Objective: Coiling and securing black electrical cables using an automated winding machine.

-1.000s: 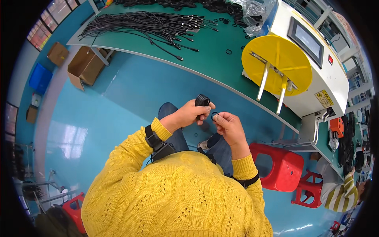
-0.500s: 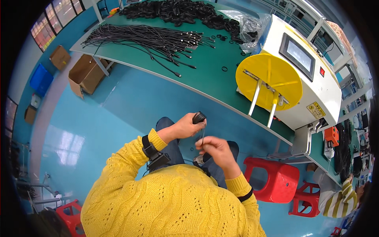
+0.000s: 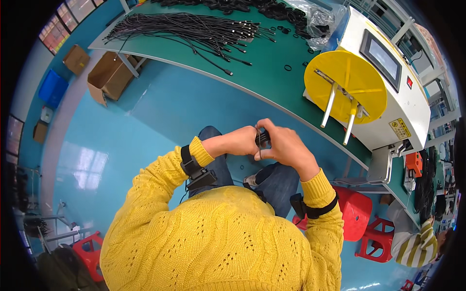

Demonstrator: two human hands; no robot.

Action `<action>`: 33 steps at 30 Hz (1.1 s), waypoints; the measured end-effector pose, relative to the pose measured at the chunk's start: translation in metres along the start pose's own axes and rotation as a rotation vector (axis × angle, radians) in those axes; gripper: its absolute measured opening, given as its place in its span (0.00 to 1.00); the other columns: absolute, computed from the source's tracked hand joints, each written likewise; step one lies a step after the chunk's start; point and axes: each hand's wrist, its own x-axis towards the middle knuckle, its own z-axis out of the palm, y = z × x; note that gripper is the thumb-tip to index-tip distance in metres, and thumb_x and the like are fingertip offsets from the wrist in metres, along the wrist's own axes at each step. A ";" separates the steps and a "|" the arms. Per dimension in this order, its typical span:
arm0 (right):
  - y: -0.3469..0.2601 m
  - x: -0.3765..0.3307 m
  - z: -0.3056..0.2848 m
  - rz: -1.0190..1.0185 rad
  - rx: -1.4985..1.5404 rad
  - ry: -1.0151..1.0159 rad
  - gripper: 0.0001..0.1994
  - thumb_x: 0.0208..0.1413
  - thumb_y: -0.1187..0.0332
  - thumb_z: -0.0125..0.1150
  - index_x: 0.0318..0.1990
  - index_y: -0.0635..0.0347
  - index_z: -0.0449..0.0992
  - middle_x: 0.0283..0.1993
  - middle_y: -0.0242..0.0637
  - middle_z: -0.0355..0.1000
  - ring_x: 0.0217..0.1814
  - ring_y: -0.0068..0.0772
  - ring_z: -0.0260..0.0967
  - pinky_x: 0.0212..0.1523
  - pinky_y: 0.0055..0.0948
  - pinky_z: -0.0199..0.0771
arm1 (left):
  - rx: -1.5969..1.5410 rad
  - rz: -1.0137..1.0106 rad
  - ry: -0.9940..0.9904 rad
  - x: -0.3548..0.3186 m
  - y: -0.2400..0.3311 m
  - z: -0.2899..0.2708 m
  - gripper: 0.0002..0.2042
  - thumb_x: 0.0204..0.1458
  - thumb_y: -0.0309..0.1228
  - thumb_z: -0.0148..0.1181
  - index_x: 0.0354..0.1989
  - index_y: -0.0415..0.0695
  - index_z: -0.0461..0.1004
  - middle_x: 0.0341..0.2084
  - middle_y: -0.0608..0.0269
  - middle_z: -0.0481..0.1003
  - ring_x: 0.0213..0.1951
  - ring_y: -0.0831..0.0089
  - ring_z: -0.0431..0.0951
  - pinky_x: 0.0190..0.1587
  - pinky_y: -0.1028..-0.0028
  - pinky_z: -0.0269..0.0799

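Note:
Both hands meet in front of my knees, over the floor and apart from the table. My left hand (image 3: 242,141) is closed round a small black coiled cable (image 3: 263,138), mostly hidden by the fingers. From the right, my right hand (image 3: 287,146) curves round the same coil, thumb and forefinger reaching to its left side. A thin dark loop (image 3: 260,154) runs between the right thumb and forefinger across the coil; whether it is a band or part of the cable I cannot tell.
The green table (image 3: 262,80) carries a bundle of black cables (image 3: 194,30), a heap of black coils (image 3: 276,10), loose black rings (image 3: 288,68) and a white winding machine (image 3: 388,104) with a yellow disc (image 3: 340,72). Red stools (image 3: 357,213) stand at right, a cardboard box (image 3: 112,77) at left.
My right hand has moved up and right, from below the coil to wrap around it. The left hand has shifted slightly right with the coil. The view has shifted a little.

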 end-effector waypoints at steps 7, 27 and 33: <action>0.020 -0.008 0.036 0.252 0.904 0.055 0.17 0.41 0.68 0.66 0.35 0.60 0.64 0.25 0.35 0.68 0.20 0.29 0.67 0.18 0.25 0.63 | -0.408 0.213 0.076 -0.006 -0.013 0.009 0.21 0.35 0.23 0.59 0.43 0.39 0.68 0.22 0.66 0.68 0.23 0.79 0.65 0.22 0.80 0.60; 0.007 0.003 0.028 0.348 0.313 0.203 0.20 0.53 0.52 0.49 0.27 0.64 0.69 0.20 0.47 0.69 0.20 0.42 0.69 0.22 0.39 0.68 | -0.814 0.073 -0.202 -0.009 -0.027 0.016 0.16 0.46 0.30 0.55 0.43 0.38 0.67 0.30 0.62 0.71 0.26 0.75 0.68 0.24 0.79 0.63; -0.014 0.010 0.050 0.334 -0.127 0.154 0.23 0.49 0.49 0.52 0.24 0.66 0.69 0.20 0.55 0.69 0.24 0.55 0.70 0.27 0.46 0.70 | 0.139 0.323 0.375 0.006 -0.047 0.054 0.08 0.39 0.25 0.57 0.29 0.39 0.68 0.23 0.58 0.73 0.22 0.70 0.69 0.26 0.71 0.66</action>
